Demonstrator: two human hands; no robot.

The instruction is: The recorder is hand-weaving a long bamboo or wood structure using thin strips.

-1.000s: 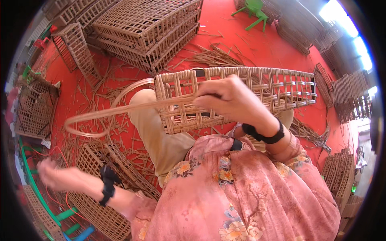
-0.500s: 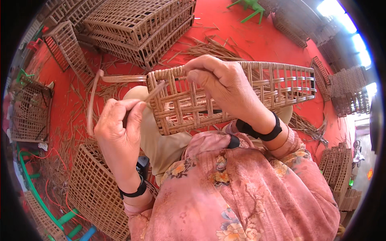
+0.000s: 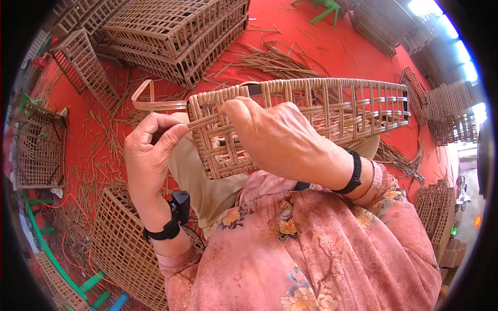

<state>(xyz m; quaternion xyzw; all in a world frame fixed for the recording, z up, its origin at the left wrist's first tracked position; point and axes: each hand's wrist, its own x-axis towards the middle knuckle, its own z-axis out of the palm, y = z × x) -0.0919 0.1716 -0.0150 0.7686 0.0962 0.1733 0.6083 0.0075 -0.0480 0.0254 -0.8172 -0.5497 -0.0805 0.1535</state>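
Note:
An open-weave brown basket (image 3: 332,111) lies across my lap, its rim facing away from me. My left hand (image 3: 150,150) is just off the basket's left end, thumb and fingertips pinched on a flat weaving strip (image 3: 194,125) that runs into the weave. Over that same end bends my right hand (image 3: 282,132), its fingers curled against the lattice. The back of the hand hides the fingertips and what they grip. A bent loop of strip (image 3: 161,105) sticks out from the rim corner, beyond my left hand.
Two stacked woven baskets (image 3: 174,39) stand on the red floor ahead. Loose strips (image 3: 280,62) lie scattered beside them. Another basket (image 3: 124,243) leans at my lower left, near green tubing (image 3: 57,274). More baskets (image 3: 448,111) are piled at the right, and a green stool (image 3: 321,9) is at the top.
My right hand has slid left and lower along the basket's end, uncovering a dark patch on the rim. The loop of strip has swung up and shortened. My left hand keeps its pinch.

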